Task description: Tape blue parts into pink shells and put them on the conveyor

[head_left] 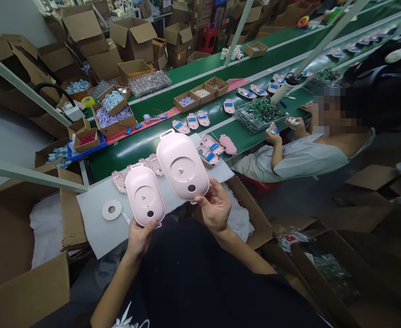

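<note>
My left hand [141, 239] grips a pale pink plastic shell [145, 196] by its lower end, thumb in front. In my right hand [214, 205] is a second pink plastic shell [182, 166], held at its lower right corner and a little higher. Both shells show a round recess, a small triangle mark and a dark round hole. Behind them, more pink shells [119, 181] lie on a white sheet [96, 228]. A roll of white tape [112, 210] rests on that sheet, left of my left hand. Pink housings with blue batteries [208, 155] sit just beyond my right hand.
A green conveyor belt [128, 152] runs along the far side, carrying several pink housings. Cardboard trays of purple rings [113, 119] stand at the left. A co-worker [310, 155] sits at the right beside a tray of circuit boards [258, 114]. Open cartons [251, 205] flank me.
</note>
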Tool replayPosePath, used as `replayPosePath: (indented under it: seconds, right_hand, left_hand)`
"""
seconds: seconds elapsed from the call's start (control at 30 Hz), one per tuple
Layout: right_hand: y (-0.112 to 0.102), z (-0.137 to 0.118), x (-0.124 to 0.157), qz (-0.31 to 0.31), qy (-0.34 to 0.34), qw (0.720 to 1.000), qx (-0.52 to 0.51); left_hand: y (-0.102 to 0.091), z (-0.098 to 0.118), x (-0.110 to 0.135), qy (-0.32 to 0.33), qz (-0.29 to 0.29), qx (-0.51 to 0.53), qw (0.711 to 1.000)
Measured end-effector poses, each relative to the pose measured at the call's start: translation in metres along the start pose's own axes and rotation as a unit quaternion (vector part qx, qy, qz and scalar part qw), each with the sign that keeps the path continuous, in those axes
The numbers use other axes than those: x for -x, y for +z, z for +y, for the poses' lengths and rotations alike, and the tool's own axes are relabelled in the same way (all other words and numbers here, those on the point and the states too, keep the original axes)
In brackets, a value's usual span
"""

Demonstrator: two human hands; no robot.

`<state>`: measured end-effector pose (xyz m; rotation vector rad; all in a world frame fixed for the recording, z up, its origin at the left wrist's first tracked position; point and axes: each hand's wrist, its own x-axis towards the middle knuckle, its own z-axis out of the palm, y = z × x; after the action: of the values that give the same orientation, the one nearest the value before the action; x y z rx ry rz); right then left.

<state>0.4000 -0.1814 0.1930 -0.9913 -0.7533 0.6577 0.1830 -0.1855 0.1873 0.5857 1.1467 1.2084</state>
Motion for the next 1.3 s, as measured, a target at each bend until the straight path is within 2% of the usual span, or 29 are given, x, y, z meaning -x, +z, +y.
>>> replayPosePath:
  seconds: [0.2,0.47,0.73,1.3]
  right_hand:
    - [-0.003,0.002,-0.001,0.0,0.024,0.999,0.026]
    - [-0.001,0.002,0.0,-0.006,0.015,0.999,0.034]
    - [-0.005,0.008,0.003,-0.007,-0.002,1.0,0.005]
    - [-0.008,0.018,0.007,0.002,0.012,1.0,-0.011]
  left_hand:
    - [-0.001,-0.002,-0.001,0.003,-0.008,0.0,1.0]
    - [-0.002,-0.003,0.0,-0.007,-0.008,-0.004,1.0]
    - [-0.003,-0.008,0.0,-0.014,-0.008,-0.005,1.0]
    - [-0.005,-0.008,0.004,-0.014,-0.022,-0.017,1.0]
